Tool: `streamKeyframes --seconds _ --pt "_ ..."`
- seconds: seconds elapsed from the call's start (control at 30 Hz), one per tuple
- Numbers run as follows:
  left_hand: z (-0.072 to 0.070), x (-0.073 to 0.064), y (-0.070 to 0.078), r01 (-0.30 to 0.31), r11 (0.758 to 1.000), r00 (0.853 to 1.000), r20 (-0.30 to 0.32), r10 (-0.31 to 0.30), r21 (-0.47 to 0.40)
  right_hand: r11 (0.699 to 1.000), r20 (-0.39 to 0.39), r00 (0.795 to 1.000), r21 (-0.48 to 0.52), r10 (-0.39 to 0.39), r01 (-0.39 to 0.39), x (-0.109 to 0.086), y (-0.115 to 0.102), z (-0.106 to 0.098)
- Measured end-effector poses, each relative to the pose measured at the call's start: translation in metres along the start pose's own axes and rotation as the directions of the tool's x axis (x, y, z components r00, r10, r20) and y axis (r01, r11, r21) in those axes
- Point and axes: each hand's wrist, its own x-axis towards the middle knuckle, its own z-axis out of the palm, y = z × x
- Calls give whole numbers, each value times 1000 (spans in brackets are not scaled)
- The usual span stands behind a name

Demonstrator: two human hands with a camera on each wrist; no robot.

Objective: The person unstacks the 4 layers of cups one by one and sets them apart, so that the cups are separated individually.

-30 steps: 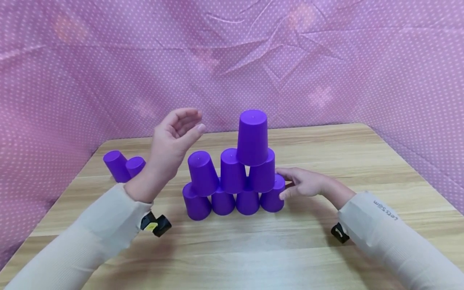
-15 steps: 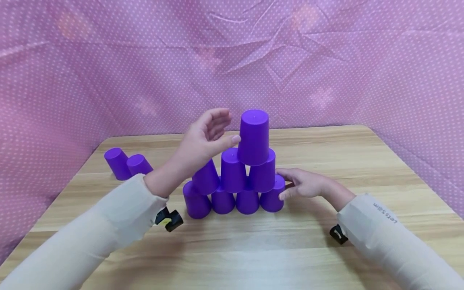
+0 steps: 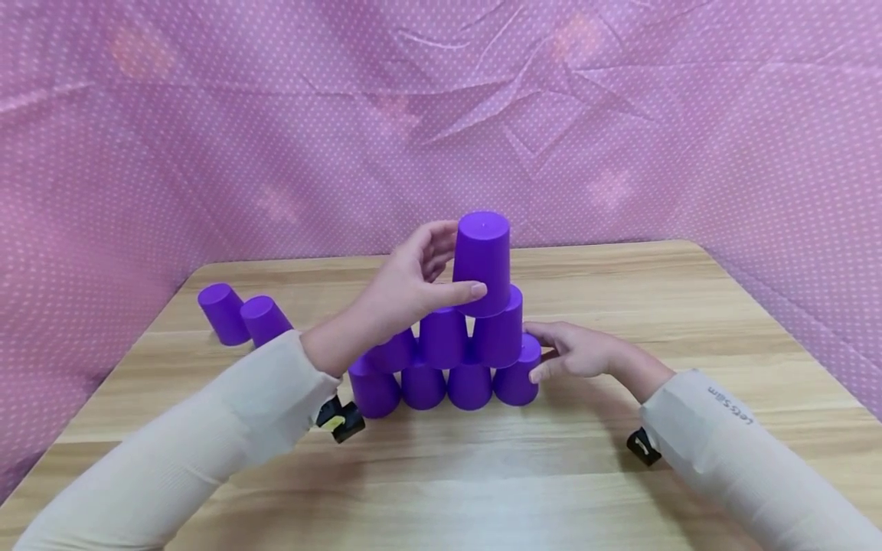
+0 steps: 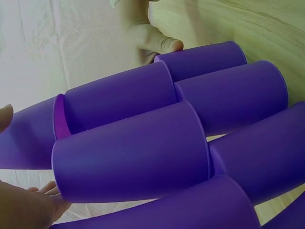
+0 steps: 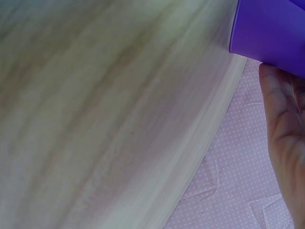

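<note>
Upside-down purple cups form a stack with several in the bottom row, three in the middle row and one top cup over the middle and right ones. My left hand holds the top cup, thumb across its front and fingers passing behind its left side. That hand partly hides the left middle-row cup. At the right end of the bottom row, my right hand grips the end cup between thumb and fingers. In the right wrist view its fingers lie against that cup.
Two more purple cups stand upside down at the left, a farther one and a nearer one partly behind the left sleeve. The wooden table ends at a pink dotted cloth hanging behind and at the sides.
My left hand has moved right, from beside the stack to the top cup, and its thumb and fingers have come around it. My right hand has stayed at the end cup.
</note>
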Motion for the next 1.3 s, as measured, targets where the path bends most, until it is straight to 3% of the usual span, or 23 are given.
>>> streamKeyframes --seconds 0.77,1.3 --pt "7 3 -5 6 995 1000 -3 -6 98 1000 9 1000 6 -9 9 -1 -1 0" --pt "-1 4 -1 -26 999 998 -62 28 22 1000 9 1000 -8 -8 8 0 0 1"
